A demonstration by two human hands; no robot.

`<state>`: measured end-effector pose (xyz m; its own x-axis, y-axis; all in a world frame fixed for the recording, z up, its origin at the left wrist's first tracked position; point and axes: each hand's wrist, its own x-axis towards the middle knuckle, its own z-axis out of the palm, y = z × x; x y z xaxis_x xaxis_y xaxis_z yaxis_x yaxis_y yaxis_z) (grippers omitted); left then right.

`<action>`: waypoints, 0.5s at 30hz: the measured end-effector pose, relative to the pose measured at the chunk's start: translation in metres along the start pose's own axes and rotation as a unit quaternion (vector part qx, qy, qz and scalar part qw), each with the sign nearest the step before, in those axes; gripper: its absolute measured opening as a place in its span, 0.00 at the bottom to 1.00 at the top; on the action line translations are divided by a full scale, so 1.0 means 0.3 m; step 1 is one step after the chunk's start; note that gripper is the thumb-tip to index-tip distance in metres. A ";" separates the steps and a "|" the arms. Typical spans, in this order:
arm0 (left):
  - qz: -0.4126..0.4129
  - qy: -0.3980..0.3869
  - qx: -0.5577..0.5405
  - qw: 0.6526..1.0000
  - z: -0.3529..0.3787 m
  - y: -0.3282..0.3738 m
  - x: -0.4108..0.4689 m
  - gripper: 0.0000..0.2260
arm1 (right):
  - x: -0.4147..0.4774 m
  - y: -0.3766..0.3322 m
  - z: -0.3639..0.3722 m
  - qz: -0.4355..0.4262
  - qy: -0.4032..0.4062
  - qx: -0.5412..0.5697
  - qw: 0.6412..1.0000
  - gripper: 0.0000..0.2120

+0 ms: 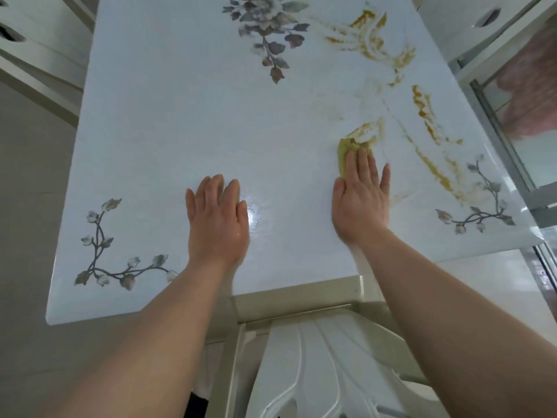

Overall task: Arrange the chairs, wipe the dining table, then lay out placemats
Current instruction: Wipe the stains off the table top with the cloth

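Observation:
The white dining table (168,122) has printed flower patterns and fills most of the view. Yellow-brown smears (434,167) streak its right half, up to the far right (370,40). My right hand (360,197) lies flat with straight fingers and presses a small yellow-green cloth (345,155) onto the tabletop at the near end of a smear. My left hand (215,218) rests flat and open on the table's near middle, holding nothing. A wet sheen shows just right of it.
A cream carved chair (316,357) stands tucked against the table's near edge, between my forearms. More cream chairs stand at the far left (33,55) and far right (482,22). A glass-fronted frame (512,152) runs along the right side. Grey floor lies left.

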<state>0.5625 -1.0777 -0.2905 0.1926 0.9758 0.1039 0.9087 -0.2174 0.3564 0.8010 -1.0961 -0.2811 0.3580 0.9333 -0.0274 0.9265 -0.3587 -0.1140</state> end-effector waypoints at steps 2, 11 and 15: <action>0.000 -0.002 -0.001 1.000 -0.002 0.002 0.001 0.16 | -0.063 -0.057 -0.002 -0.014 -0.003 0.000 1.000 0.29; 0.009 -0.001 0.006 1.000 0.001 -0.009 0.004 0.15 | -0.228 -0.043 -0.009 -0.241 -0.046 0.014 0.969 0.28; 0.013 -0.005 0.013 1.000 0.005 -0.014 0.009 0.15 | -0.192 0.137 -0.028 -0.123 -0.025 -0.005 0.992 0.29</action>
<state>0.5595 -1.0741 -0.2931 0.2193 0.9702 0.1033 0.9128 -0.2414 0.3295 0.8194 -1.1647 -0.2758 0.1146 0.9922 -0.0482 0.9862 -0.1195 -0.1142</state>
